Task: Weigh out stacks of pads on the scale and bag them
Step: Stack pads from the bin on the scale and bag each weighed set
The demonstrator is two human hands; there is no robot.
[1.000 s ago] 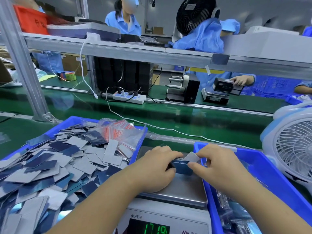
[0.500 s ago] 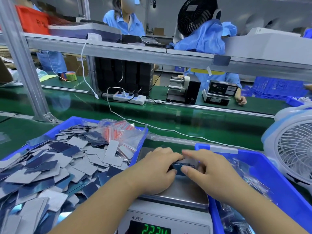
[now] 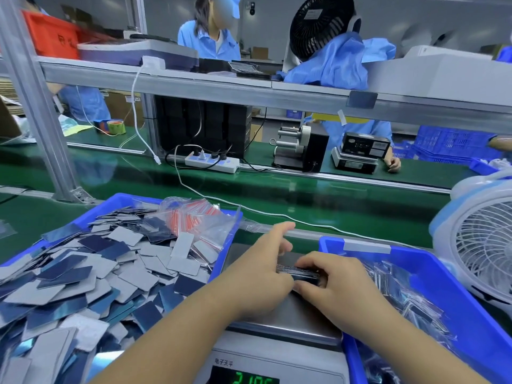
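1. A thin dark stack of rectangular pads (image 3: 297, 271) is seen lying on the brushed-steel platform of a white digital scale (image 3: 288, 320), at the centre of the view.
2. The stack is pinched by the right hand (image 3: 336, 284), with curled fingers on top and the thumb beneath its near edge.
3. The stack's left end is touched by the left hand (image 3: 260, 275); its index finger is stretched forward, and how far the other fingers close on the pads cannot be told.
4. A green display (image 3: 253, 378) is lit on the scale's front, its digits partly cut off.
5. A blue plastic bin (image 3: 91, 220) heaped with loose grey and blue pads is placed just left of the scale.
6. A second blue bin (image 3: 457, 297) of bagged pads is set on the right.
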